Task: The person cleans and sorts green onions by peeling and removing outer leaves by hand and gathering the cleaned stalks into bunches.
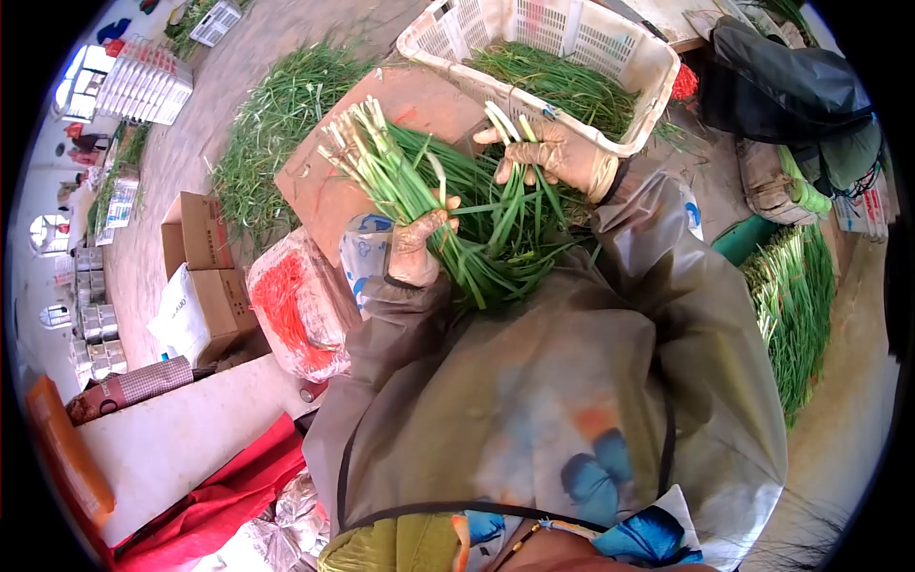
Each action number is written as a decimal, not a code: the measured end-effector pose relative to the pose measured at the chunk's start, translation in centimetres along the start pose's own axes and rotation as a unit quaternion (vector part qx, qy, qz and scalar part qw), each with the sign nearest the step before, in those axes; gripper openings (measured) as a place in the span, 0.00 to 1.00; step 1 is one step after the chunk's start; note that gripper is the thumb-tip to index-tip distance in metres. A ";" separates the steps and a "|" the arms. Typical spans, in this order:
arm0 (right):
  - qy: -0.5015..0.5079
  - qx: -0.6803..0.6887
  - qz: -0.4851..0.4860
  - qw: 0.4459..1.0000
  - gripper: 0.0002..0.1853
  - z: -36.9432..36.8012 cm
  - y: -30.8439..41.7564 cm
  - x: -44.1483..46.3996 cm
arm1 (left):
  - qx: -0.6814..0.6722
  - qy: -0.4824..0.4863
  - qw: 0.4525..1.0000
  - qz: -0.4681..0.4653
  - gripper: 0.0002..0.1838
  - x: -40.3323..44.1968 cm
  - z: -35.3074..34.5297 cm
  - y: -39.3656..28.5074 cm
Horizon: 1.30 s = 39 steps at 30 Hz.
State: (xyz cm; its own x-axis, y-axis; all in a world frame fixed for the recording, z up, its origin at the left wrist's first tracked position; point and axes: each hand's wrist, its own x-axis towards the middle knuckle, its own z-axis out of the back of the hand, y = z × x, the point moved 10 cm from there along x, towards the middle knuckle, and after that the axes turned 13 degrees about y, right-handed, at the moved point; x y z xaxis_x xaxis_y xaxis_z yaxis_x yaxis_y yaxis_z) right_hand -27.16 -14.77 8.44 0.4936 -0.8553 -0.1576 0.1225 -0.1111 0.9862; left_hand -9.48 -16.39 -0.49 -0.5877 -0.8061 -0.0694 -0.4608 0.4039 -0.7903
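My left hand (416, 250), in a soiled tan glove, is closed round a thick bunch of garlic chives (386, 172), its pale cut ends pointing up and left. Opposite it, my gloved right hand (558, 160) grips a few chive stalks (519, 181), white ends up, green leaves hanging down. Beneath both hands a loose heap of chives (496, 262) lies across my lap, against the grey apron (534, 353). A brown board (324, 181) lies just beyond the bunch.
A white plastic crate (610, 48) with more chives stands ahead, right of centre. Chives are piled on the floor (286, 124) at left and stacked in a dense row (796, 305) at right. Red ties (286, 305) lie on a pale block beside a cardboard box (214, 305).
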 end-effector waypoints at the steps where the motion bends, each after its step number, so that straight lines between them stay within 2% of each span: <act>1: 0.006 0.022 -0.002 1.000 0.21 -0.6 0.0 0.1 | 0.002 -0.002 1.000 0.009 0.18 0.2 -0.2 0.0; 3: 0.002 0.023 -0.015 1.000 0.20 -1.2 0.2 -0.1 | 0.026 0.005 1.000 0.004 0.19 0.4 -1.2 -0.4; 5: 0.004 0.062 0.062 0.996 0.19 -1.6 -0.8 1.0 | 0.012 0.001 1.000 -0.003 0.20 0.6 -1.8 -0.2; 6: 0.019 0.067 0.051 0.996 0.19 -2.1 -1.7 1.3 | 0.007 0.012 1.000 0.004 0.20 0.7 -2.4 -0.3; 9: -0.018 0.043 0.046 0.998 0.16 -3.0 -2.0 2.0 | 0.004 0.080 0.997 0.023 0.18 1.1 -5.1 -0.4; 11: -0.017 -0.023 0.009 1.000 0.14 -3.3 -2.4 2.3 | 0.102 0.077 0.992 -0.009 0.15 2.0 -4.9 -0.3; 12: -0.027 -0.051 -0.014 0.998 0.14 -3.1 -2.8 2.3 | 0.115 0.087 0.989 0.021 0.15 2.4 -4.6 0.7; 17: -0.023 -0.115 -0.061 0.991 0.13 -2.9 -2.9 2.2 | 0.114 0.058 0.991 0.026 0.17 2.6 -4.4 1.3; 19: 0.044 -0.092 -0.114 0.988 0.13 -3.9 -3.2 1.5 | 0.123 0.022 0.992 0.007 0.17 2.5 -3.3 1.0; 20: 0.065 -0.070 -0.128 0.987 0.18 -4.1 -3.8 1.3 | 0.108 0.007 0.994 0.002 0.16 2.4 -2.8 1.0; 21: 0.064 -0.069 -0.129 0.987 0.18 -4.0 -4.1 1.1 | 0.107 0.008 0.994 0.003 0.16 2.3 -2.6 0.8; 23: 0.039 0.029 -0.085 0.995 0.25 -3.5 -4.3 0.6 | 0.090 -0.003 0.996 -0.005 0.14 1.9 -2.2 0.2; 24: 0.047 0.051 -0.096 0.993 0.30 -3.1 -5.5 0.5 | 0.085 -0.022 0.996 0.000 0.16 1.6 -1.6 0.1; 25: 0.040 0.043 -0.119 0.991 0.28 -2.6 -5.3 0.1 | 0.064 -0.037 0.997 0.016 0.16 1.2 -1.0 0.3; 28: -0.011 0.096 -0.083 0.992 0.27 -0.7 -6.8 -0.4 | 0.076 -0.063 0.995 0.035 0.18 0.4 0.5 0.1; 31: -0.089 0.034 -0.062 0.994 0.14 2.1 -6.0 -1.4 | 0.072 -0.039 0.996 0.043 0.21 0.2 1.2 0.8; 32: -0.176 -0.001 -0.048 0.983 0.14 4.1 -5.8 -2.1 | 0.098 -0.006 0.994 0.036 0.21 0.5 0.6 0.5; 33: -0.247 -0.123 -0.040 0.960 0.13 6.7 -6.1 -2.6 | 0.085 0.019 0.996 0.026 0.27 0.5 -0.1 0.4; 34: -0.315 -0.344 -0.049 0.883 0.13 7.2 -2.8 -3.6 | 0.062 0.057 0.996 0.026 0.31 0.5 -1.4 0.1; 35: -0.366 -0.544 -0.058 0.753 0.13 6.7 0.3 -4.5 | 0.038 0.096 0.994 0.028 0.34 0.4 -2.8 -0.2; 36: -0.368 -0.334 0.022 0.867 0.13 8.0 -1.6 -4.3 | 0.049 0.118 0.991 0.050 0.41 0.3 -3.4 -0.1; 37: -0.375 -0.104 0.114 0.914 0.12 9.2 -3.6 -4.2 | 0.051 0.122 0.990 0.050 0.41 0.3 -4.2 -0.4; 38: -0.280 0.055 0.085 0.955 0.12 6.4 -1.9 -3.1 | 0.034 0.140 0.988 0.055 0.42 0.3 -5.5 -0.5; 39: -0.176 0.214 0.054 0.959 0.13 3.2 -1.1 -1.7 | 0.017 0.159 0.985 0.061 0.43 0.2 -6.5 -0.3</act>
State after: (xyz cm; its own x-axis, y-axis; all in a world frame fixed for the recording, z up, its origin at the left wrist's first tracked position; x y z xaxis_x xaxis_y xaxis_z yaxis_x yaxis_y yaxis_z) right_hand -30.84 -14.82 7.77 0.1524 -0.9831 -0.1012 -0.3147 -0.1453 0.9380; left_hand -13.79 -13.88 3.75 -0.8185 -0.5739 0.0245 -0.3545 0.4711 -0.8077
